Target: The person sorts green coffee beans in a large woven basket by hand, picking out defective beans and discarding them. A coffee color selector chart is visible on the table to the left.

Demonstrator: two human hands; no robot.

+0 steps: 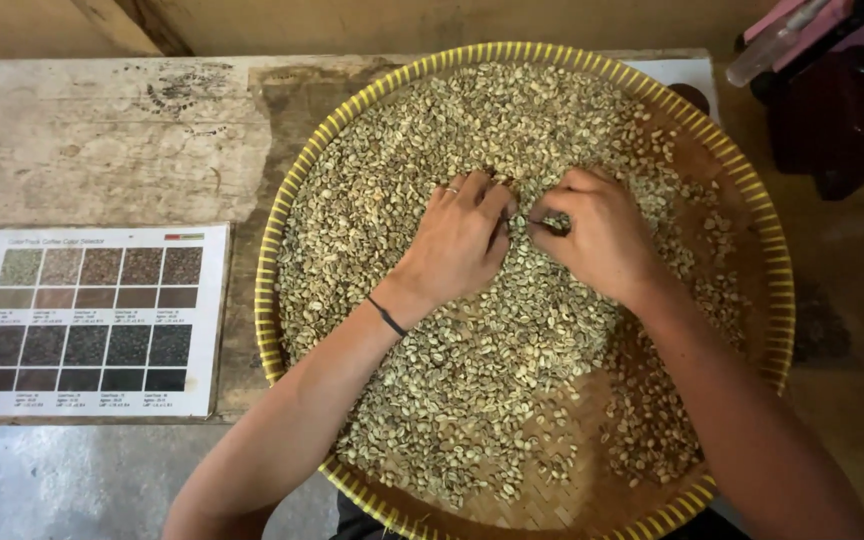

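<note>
Left hand (460,240) and right hand (597,235) meet fingertip to fingertip, pinching green coffee beans (402,170) in a round woven tray (270,250) on the tabletop (102,140).

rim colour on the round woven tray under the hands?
Yellow. The round woven bamboo tray has a yellow-wrapped rim around a brown woven base; seen best in the head view.

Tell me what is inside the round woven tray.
The woven tray holds a thick heap of pale green beans; bare weave shows lower right. The left hand and right hand rest on the heap, covering the beans beneath them.
</note>
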